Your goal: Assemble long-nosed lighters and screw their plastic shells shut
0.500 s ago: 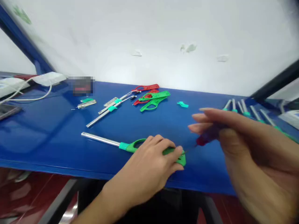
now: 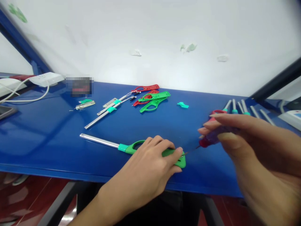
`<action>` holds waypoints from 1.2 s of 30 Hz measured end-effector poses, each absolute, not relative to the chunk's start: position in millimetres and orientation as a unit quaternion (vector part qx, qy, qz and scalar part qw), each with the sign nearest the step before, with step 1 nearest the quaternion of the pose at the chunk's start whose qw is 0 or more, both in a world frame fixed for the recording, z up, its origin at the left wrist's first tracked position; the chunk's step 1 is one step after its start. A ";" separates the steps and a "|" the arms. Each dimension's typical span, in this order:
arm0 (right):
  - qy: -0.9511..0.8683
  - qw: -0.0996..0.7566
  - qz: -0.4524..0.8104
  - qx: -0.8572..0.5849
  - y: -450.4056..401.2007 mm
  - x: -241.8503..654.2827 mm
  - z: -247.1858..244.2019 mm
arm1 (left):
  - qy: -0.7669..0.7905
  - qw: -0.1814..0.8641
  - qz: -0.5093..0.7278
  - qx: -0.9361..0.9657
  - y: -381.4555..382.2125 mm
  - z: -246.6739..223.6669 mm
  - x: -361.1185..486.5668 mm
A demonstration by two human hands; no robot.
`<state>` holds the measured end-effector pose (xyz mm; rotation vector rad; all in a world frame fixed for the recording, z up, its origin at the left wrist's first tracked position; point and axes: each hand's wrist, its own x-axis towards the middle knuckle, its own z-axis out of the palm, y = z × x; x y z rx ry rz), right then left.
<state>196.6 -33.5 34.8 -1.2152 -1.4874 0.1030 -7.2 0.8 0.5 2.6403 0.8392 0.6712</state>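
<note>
A green lighter [image 2: 130, 148] with a silver tube lies on the blue table, its tube pointing left. My left hand [image 2: 157, 160] is wrapped over its green handle, fingertips near the handle's right end. In my right hand [image 2: 244, 141] is a screwdriver [image 2: 207, 140] with a red and purple handle, held between thumb and fingers. The screwdriver's thin shaft slants down to the left, and its tip is at the right end of the green handle, by a small screw or hole.
Green handle halves [image 2: 155, 102] and red handle pieces [image 2: 148, 88] lie toward the wall. Silver tubes [image 2: 98, 120] are left of them. A teal piece [image 2: 182, 105] sits alone. Several tubed lighters [image 2: 234, 106] are at the right. A power strip [image 2: 47, 79] and phone [image 2: 7, 112] are far left.
The fingers of my right hand have shifted around the screwdriver handle. A red handle at the right has come into view behind that hand. My left hand keeps its hold, and the view has shifted slightly.
</note>
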 end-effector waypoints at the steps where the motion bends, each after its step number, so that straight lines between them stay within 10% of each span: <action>1: -0.616 0.580 0.046 -0.530 -33.4 193.0 36.4 | 0.291 0.140 0.226 0.919 -0.3 0.8 -8.3; 36: -0.677 0.436 0.173 -0.567 15.7 211.6 60.3 | 0.277 -0.059 0.172 0.944 10.8 4.3 4.8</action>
